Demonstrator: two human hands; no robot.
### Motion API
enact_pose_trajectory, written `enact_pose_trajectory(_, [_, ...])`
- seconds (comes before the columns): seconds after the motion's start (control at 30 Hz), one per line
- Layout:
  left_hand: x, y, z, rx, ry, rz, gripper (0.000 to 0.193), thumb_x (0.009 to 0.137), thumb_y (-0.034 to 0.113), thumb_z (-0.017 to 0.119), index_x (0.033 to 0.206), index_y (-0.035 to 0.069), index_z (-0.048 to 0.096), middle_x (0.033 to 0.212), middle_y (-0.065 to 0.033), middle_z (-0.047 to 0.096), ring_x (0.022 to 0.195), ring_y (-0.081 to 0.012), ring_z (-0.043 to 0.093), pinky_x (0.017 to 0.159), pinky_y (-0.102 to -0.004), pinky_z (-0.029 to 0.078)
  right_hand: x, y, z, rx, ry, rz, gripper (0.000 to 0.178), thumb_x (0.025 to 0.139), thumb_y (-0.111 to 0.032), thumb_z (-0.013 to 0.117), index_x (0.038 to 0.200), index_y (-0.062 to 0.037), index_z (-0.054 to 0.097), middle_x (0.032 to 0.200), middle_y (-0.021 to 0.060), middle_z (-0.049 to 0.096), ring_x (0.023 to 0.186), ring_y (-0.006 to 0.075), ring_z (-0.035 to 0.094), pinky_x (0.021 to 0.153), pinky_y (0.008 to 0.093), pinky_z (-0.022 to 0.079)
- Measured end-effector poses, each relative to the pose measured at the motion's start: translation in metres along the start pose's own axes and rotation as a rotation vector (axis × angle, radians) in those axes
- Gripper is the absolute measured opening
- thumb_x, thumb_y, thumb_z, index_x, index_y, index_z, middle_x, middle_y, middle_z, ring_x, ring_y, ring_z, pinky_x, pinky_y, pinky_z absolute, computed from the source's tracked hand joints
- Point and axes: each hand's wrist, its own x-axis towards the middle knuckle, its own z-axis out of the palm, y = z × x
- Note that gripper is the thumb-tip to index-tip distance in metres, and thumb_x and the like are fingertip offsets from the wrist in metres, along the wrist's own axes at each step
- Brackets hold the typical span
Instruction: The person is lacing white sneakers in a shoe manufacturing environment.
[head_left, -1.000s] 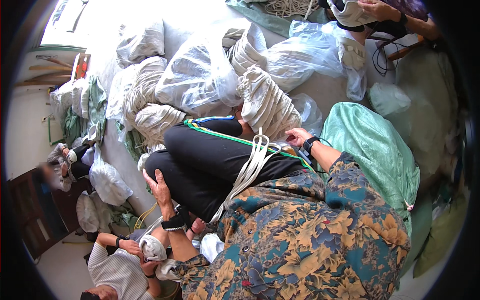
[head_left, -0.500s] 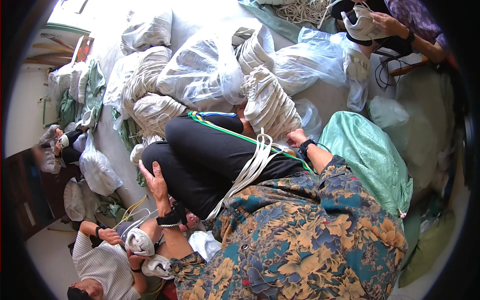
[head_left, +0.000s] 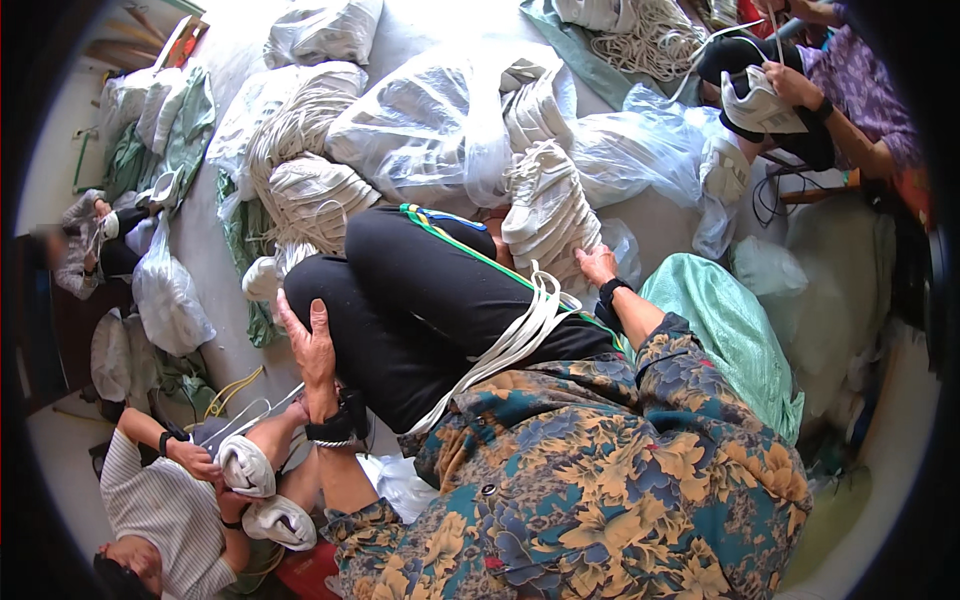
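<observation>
My left hand rests against the side of my black-trousered knee, fingers stretched and thumb apart, with nothing in it. My right hand is at the near end of a stack of nested white shoes beyond my right thigh. Its fingers curl against the lowest shoe; the fingertips are partly hidden. A bundle of long white shoelaces hangs over my thigh toward my lap.
Several bagged shoe stacks and a pile of white shoes lie ahead. A green woven sack is at my right. Co-workers handle shoes at lower left and upper right. A white bag stands left.
The view has shifted slightly. My right hand's fingers now reach further onto the end shoe; my left hand stays by the knee. The upper-right co-worker now draws a lace upward from a shoe.
</observation>
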Motion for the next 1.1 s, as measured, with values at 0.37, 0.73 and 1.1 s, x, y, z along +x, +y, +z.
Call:
enact_pose_trajectory(0.37, [-0.008, 0.006, -0.008, -0.068, -0.007, 0.001, 0.074, 0.088, 0.043, 0.05, 0.139, 0.002, 0.017, 0.142, -0.0197, 0.022, 0.133, -0.0287, 0.017, 0.107, -0.0357, 0.013, -0.023, -0.062, -0.01, 0.41, -0.25, -0.07, 0.039, 0.081, -0.035, 0.057, 0.063, -0.0008, 0.056, 0.056, 0.0073, 0.058, 0.045, 0.0142, 0.056, 0.04, 0.0257, 0.046])
enact_pose_trajectory(0.73, [-0.045, -0.194, -0.016, -0.423, -0.151, -0.557, 0.039, 0.089, 0.031, 0.051, 0.12, 0.007, 0.051, 0.091, -0.004, 0.059, 0.074, -0.0107, 0.055, 0.064, -0.0225, 0.045, -0.031, -0.103, -0.012, 0.444, -0.218, -0.105, 0.042, 0.083, -0.045, 0.057, 0.065, -0.0072, 0.053, 0.056, 0.0031, 0.056, 0.046, 0.011, 0.055, 0.039, 0.0228, 0.044])
enact_pose_trajectory(1.1, [-0.171, -0.306, 0.106, -0.311, -0.215, -0.978, 0.032, 0.073, 0.026, 0.055, 0.094, 0.003, 0.065, 0.089, -0.0166, 0.065, 0.086, -0.0273, 0.062, 0.077, -0.0355, 0.047, 0.032, -0.054, -0.039, 0.345, -0.211, -0.064, 0.031, 0.081, -0.037, 0.062, 0.085, -0.007, 0.063, 0.068, 0.0009, 0.059, 0.057, 0.0062, 0.05, 0.049, 0.0221, 0.04])
